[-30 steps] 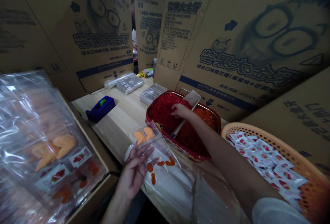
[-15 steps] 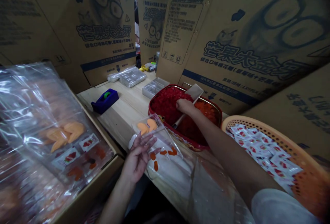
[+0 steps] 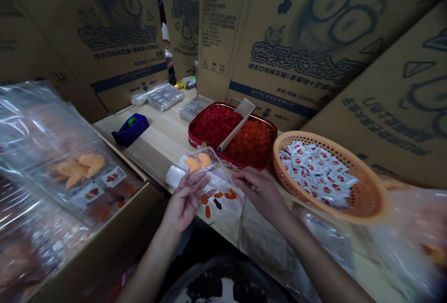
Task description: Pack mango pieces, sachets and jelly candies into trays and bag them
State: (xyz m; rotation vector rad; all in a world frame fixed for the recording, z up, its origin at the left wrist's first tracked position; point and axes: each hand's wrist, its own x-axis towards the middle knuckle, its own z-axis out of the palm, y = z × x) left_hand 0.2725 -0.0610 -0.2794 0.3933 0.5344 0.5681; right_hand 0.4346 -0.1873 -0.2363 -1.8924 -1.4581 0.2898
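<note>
Tray [image 3: 213,171], clear plastic, with orange gummies [image 3: 193,164]

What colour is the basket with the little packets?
The plastic basket is orange, seen best in the head view.

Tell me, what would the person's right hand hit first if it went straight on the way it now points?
Most likely the clear plastic bag just beyond the right hand. Depth is hard to judge here, so the hand may already be touching it.

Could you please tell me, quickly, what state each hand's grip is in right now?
Left hand: open, fingers spread against the clear plastic bag.
Right hand: fingers drawn together at the bag; cannot tell whether it holds anything.
</note>
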